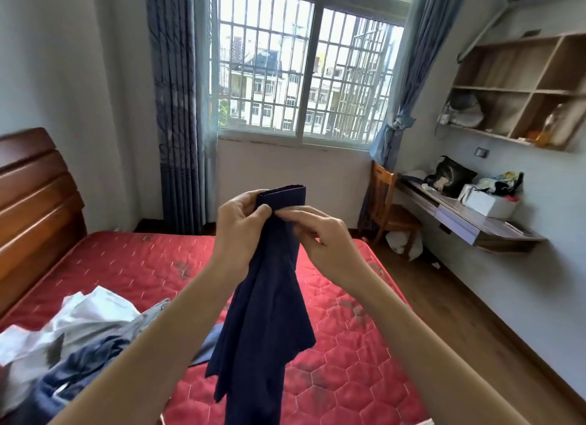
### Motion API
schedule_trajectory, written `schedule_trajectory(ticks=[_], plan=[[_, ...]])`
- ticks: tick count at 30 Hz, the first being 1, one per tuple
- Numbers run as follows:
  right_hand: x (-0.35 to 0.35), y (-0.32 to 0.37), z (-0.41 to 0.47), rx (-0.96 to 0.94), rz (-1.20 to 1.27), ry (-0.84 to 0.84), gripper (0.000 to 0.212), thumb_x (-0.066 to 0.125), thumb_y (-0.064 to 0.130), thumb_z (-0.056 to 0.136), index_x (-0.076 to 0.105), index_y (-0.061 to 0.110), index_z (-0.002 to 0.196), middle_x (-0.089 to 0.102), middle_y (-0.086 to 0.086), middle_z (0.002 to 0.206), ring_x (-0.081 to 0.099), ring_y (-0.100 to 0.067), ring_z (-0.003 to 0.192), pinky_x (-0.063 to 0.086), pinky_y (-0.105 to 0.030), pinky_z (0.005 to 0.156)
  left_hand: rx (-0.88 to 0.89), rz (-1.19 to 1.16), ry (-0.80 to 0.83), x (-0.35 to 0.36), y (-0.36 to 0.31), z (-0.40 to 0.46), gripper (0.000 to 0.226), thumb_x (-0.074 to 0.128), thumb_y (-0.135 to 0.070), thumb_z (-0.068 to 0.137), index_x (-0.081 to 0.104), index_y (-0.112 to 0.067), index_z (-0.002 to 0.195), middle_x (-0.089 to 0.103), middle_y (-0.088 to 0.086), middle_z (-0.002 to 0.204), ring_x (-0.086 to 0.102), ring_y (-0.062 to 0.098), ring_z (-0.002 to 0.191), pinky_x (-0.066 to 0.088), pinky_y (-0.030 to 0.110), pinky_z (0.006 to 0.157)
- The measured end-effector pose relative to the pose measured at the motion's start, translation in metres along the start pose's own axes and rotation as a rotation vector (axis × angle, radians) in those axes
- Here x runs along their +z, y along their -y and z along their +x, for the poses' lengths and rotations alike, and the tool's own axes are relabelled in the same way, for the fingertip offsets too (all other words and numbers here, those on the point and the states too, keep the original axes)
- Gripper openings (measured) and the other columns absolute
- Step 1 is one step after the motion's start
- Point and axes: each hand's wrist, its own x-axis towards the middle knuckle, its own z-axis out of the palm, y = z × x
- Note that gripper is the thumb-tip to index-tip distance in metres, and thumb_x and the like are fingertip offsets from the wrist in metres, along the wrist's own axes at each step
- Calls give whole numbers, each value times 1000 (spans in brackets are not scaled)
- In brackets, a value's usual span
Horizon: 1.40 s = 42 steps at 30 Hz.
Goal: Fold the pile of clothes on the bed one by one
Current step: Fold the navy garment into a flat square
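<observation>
A dark navy garment (269, 313) hangs in the air above the red quilted mattress (133, 266), its top hem bunched up at chest height. My left hand (241, 228) grips that top edge, fingers curled round the fabric. My right hand (320, 231) pinches the same edge from the right, fingertips meeting the left thumb. The rest of the garment drapes down between my forearms. A pile of clothes (63, 339), white, grey and blue, lies rumpled on the bed at the lower left.
A wooden headboard (35, 202) stands at the left. Beyond the bed are a barred window (304, 69) and grey curtains. A wooden chair (390, 209), a wall desk (469, 215) with bags and wall shelves (520, 88) line the right side.
</observation>
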Motion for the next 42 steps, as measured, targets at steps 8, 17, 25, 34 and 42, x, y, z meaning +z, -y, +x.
schedule_trajectory(ticks=[8, 17, 25, 34, 42], plan=[[-29, -1, 37, 83, -258, 291, 58, 76, 32, 81, 54, 28, 134, 61, 8, 125, 54, -8, 117, 41, -29, 104, 21, 278, 284, -9, 4, 2, 44, 48, 4, 93, 42, -15, 132, 74, -1, 101, 69, 13, 95, 55, 27, 82], [-28, -1, 37, 83, -243, 200, 25, 71, 34, 80, 72, 32, 105, 73, 11, 94, 66, -11, 92, 50, -42, 86, 244, 380, 148, -14, 8, -17, 44, 74, -21, 84, 54, -32, 121, 67, -11, 109, 68, 6, 90, 54, 20, 74], [-62, -9, 27, 168, 75, 81, 27, 78, 4, 76, 72, 6, 102, 73, -6, 98, 64, -10, 91, 54, -35, 91, -213, 317, 524, -40, 61, -33, 27, 48, -5, 99, 63, -20, 115, 69, -9, 106, 64, 4, 97, 50, 18, 80], [-95, -28, 6, 188, 90, 84, 28, 78, 3, 76, 72, 7, 103, 74, 1, 93, 66, -2, 84, 51, -17, 77, -199, 453, 513, -58, 74, -20, 24, 64, -12, 90, 66, 11, 94, 68, 18, 87, 61, 22, 80, 51, 47, 83], [-97, -36, 8, 232, 23, -74, 29, 79, 8, 76, 72, 9, 104, 73, -4, 95, 67, -8, 84, 55, -23, 79, 263, 794, 140, -58, 70, -12, 19, 71, -8, 84, 60, -22, 91, 65, -17, 74, 62, 1, 63, 51, 21, 61]])
